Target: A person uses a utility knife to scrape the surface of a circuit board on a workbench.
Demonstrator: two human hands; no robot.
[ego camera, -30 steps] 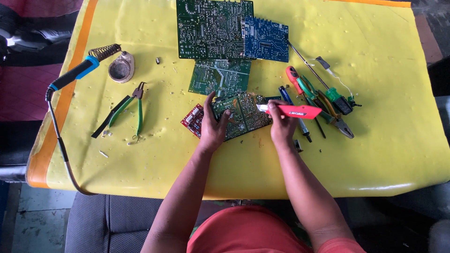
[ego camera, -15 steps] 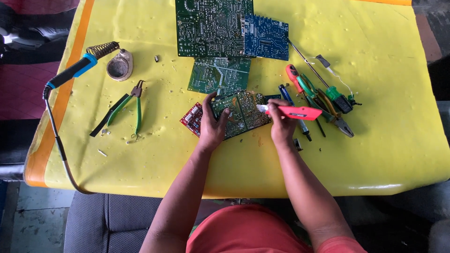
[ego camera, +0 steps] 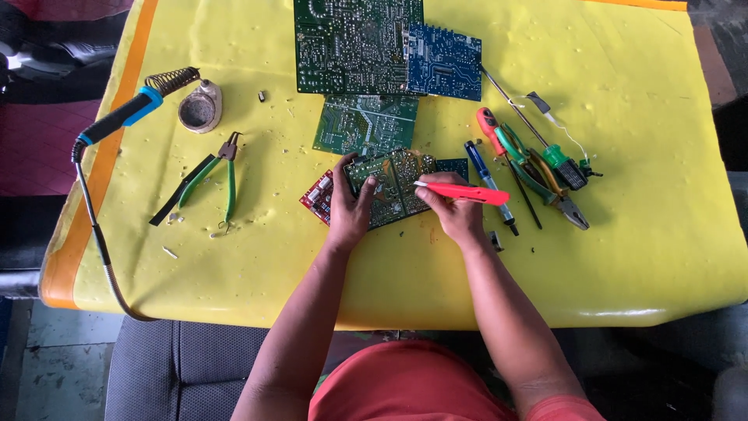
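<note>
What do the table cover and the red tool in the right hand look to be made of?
Table cover: probably vinyl or oilcloth, glossy yellow, with glare along its creases. Red tool in the right hand: likely smooth moulded plastic, evenly bright red; its tip is too small to tell.

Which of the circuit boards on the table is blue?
The blue board at the top, touching the right edge of the big green board. The others are green, plus a red one under the left hand.
</note>
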